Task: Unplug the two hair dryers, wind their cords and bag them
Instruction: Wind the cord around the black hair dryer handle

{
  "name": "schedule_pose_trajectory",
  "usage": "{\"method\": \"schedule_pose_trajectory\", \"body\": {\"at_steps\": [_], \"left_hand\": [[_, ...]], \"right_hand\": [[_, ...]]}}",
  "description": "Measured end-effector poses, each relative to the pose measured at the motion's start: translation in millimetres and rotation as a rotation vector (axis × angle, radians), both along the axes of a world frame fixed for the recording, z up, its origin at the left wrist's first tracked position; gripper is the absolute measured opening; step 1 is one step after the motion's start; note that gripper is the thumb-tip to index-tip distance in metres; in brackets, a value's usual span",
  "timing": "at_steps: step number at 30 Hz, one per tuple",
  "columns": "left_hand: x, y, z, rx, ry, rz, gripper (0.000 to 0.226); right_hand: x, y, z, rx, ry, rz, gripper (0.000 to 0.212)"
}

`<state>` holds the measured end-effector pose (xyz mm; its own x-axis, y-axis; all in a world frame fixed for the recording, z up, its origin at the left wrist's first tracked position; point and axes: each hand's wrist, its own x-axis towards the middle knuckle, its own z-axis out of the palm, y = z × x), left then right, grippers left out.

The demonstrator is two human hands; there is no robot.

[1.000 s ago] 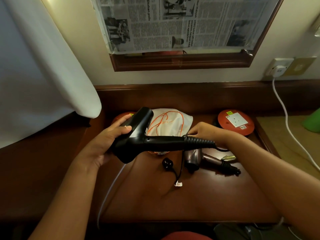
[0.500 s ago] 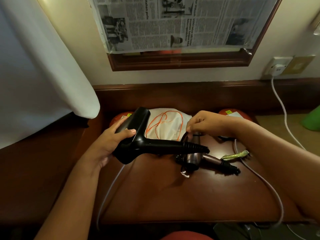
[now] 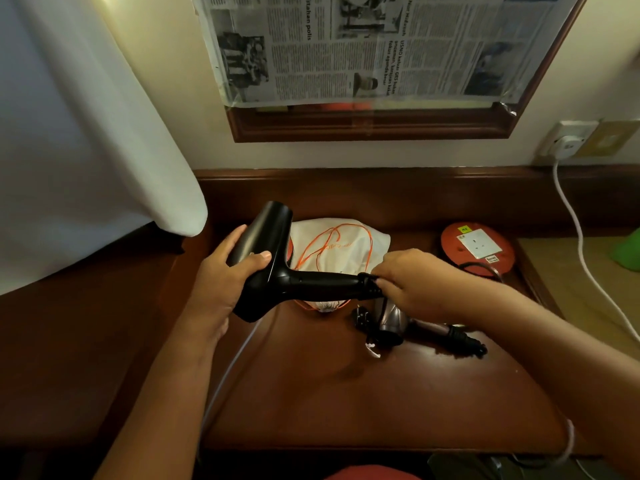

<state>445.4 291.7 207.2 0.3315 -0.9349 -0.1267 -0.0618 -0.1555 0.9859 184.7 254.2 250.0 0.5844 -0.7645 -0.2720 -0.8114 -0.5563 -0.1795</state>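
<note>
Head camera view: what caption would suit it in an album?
Left hand holds a black hair dryer while the right hand grips its handle end above a second dryer.

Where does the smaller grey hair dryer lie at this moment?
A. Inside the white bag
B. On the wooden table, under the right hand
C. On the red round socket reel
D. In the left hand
B: the grey hair dryer lies on the table, just below the right hand, outside the white bag.
</note>
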Motion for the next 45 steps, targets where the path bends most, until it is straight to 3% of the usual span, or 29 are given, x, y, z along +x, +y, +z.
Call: {"method": "schedule_pose_trajectory", "body": {"at_steps": [6, 11, 14, 18, 25, 29, 31, 34, 37, 42, 45], "left_hand": [[-8.8, 3.9, 3.0, -0.087, -0.012, 0.111, 0.062], [-13.4, 4.5, 5.6, -0.117, 0.014, 0.150, 0.062], [-13.3, 5.2, 6.4, -0.119, 0.058, 0.173, 0.061], [-13.2, 7.8, 5.0, -0.123, 0.107, 0.205, 0.060], [-9.4, 10.8, -0.6, -0.106, 0.211, 0.258, 0.059], [-9.7, 11.9, -2.0, -0.111, 0.278, 0.266, 0.058], [-10.1, 10.9, -2.3, -0.115, 0.303, 0.276, 0.057], [-8.7, 8.4, -1.3, -0.124, 0.307, 0.290, 0.057], [-6.1, 6.8, -0.6, -0.124, 0.301, 0.282, 0.057], [-5.2, 5.5, 2.0, -0.126, 0.315, 0.255, 0.057], [-6.3, 4.6, 2.3, -0.125, 0.319, 0.236, 0.057]], "right_hand": [[5.0, 17.9, -22.1, 0.040, -0.159, -0.281, 0.021], [7.0, 27.4, -30.8, 0.180, -0.428, -0.506, 0.017], [11.4, 29.4, -33.4, 0.338, -0.631, -0.660, 0.014], [14.8, 34.7, -37.0, 0.572, -0.827, -0.795, 0.027], [18.8, 39.6, -52.8, 0.741, -0.994, -0.795, 0.058], [20.0, 41.2, -62.2, 0.956, -1.360, -0.756, 0.036], [20.8, 41.3, -64.3, 0.993, -1.517, -0.717, 0.021], [21.2, 40.1, -69.1, 0.973, -1.642, -0.723, 0.016], [18.7, 40.1, -72.8, 0.877, -1.575, -0.714, 0.014], [15.4, 39.5, -67.2, 0.409, -0.980, -0.538, 0.020], [17.7, 38.6, -60.7, 0.256, -0.790, -0.467, 0.023]]}}
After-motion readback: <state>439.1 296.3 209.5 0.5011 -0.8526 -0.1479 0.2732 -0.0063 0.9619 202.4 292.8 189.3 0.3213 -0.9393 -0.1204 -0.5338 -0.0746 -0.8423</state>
